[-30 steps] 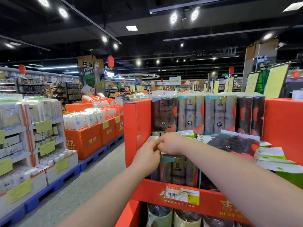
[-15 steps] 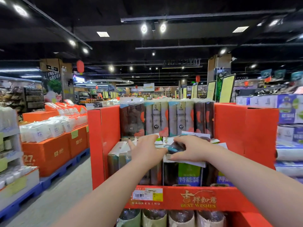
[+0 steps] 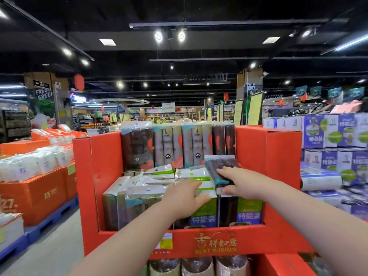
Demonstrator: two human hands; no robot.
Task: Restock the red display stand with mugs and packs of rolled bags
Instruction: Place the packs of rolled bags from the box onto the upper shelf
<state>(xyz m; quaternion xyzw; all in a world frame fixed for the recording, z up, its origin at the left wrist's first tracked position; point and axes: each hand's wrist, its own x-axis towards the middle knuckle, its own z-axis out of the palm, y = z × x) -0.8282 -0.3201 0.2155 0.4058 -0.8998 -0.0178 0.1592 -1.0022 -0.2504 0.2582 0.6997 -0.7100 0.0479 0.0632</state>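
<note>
Hands: right hand grips a dark, glossy film-wrapped pack of rolled bags, tilted, above the upper tier's right side. Left hand lies flat, fingers relaxed, on green-and-white film packs. Red cardboard display stand encloses them; upright cylindrical packs line its back.
</note>
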